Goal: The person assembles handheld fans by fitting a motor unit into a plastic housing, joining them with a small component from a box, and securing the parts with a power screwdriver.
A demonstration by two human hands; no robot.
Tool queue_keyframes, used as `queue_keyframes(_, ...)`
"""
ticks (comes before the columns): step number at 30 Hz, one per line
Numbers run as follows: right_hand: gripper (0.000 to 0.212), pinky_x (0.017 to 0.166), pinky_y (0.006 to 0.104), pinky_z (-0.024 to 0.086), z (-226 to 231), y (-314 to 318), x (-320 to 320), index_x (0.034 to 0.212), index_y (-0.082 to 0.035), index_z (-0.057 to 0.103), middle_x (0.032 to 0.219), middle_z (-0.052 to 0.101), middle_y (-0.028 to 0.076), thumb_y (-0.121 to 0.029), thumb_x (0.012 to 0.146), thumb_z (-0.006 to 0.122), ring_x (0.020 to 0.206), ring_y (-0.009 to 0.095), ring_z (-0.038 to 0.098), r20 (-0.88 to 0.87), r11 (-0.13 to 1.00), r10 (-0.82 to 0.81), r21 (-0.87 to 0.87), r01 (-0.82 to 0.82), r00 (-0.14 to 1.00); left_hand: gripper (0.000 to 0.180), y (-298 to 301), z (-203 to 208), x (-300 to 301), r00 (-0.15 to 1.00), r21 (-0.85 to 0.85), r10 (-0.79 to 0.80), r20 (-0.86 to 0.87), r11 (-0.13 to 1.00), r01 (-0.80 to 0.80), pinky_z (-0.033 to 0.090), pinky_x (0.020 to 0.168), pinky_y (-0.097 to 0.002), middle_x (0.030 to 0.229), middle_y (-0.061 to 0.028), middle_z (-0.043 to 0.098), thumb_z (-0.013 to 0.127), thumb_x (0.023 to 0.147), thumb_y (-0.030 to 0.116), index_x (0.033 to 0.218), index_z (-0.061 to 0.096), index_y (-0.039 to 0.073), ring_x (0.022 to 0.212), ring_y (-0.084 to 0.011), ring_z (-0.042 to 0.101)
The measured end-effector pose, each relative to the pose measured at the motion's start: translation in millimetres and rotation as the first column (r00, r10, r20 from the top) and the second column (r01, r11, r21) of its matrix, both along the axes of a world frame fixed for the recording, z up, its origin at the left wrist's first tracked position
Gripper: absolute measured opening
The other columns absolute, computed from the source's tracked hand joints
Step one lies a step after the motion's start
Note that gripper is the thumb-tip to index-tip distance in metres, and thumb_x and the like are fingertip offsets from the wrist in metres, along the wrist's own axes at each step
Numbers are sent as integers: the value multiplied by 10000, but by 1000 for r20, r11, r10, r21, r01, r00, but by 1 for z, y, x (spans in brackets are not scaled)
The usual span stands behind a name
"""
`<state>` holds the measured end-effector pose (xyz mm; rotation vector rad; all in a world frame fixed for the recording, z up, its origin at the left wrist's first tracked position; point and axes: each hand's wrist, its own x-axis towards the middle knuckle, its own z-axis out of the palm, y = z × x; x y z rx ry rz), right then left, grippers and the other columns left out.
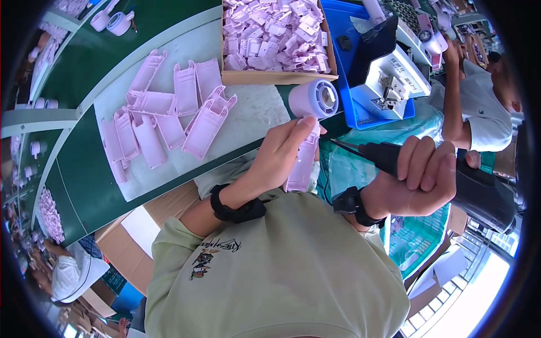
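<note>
In my left hand (282, 149) is a lilac hair-dryer-shaped device (307, 101) with a round head and an open-faced handle pointing down. My thumb lies across the top of the handle, just under the head. My right hand (420, 177) is wrapped round a black electric screwdriver (389, 158). Its thin bit points left at the device and ends a little to the right of the handle, apart from it. Several lilac handle shells (208, 128) lie loosely on a white sheet (253, 110) at the left.
A cardboard box (276, 78) full of small lilac parts stands at the back. To its right, a blue tray (356, 115) holds a white box (372, 96) with metal parts. A teal basket (425, 248) stands below my right arm. Another person (473, 107) works at the right.
</note>
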<state>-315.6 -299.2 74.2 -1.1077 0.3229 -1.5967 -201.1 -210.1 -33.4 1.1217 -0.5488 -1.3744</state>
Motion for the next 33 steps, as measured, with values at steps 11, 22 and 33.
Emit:
queue_keyframes(11, 185, 366, 205, 248, -15, 5, 12, 717, -109, 419, 528, 274, -52, -106, 894, 476, 388, 42, 252, -54, 986, 164, -13, -165, 985, 497, 6, 9, 3, 998, -4, -29, 56, 1000, 30, 415, 648, -210, 756, -30, 622, 341, 1048, 403, 1110, 636, 7, 680, -61, 548)
queue_keyframes(22, 234, 368, 210, 256, -19, 11, 22, 683, -128, 385, 530, 292, -45, -122, 901, 469, 389, 50, 263, -105, 964, 262, -23, -265, 959, 465, 4, 11, -6, 988, -1, 112, 109, 994, -113, 402, 544, -267, 641, -72, 598, 381, 1041, 371, 1024, 610, -33, 563, -88, 513)
queue_keyframes(33, 288, 392, 286, 368, -18, 11, 33, 1231, -143, 419, 589, 421, 32, -75, 962, 495, 421, 129, 413, 120, 907, 394, -213, -364, 911, 451, 13, 29, 17, 962, -44, 137, 237, 991, -130, 414, 546, -302, 663, -87, 617, 384, 1037, 368, 1020, 609, -23, 567, -122, 535)
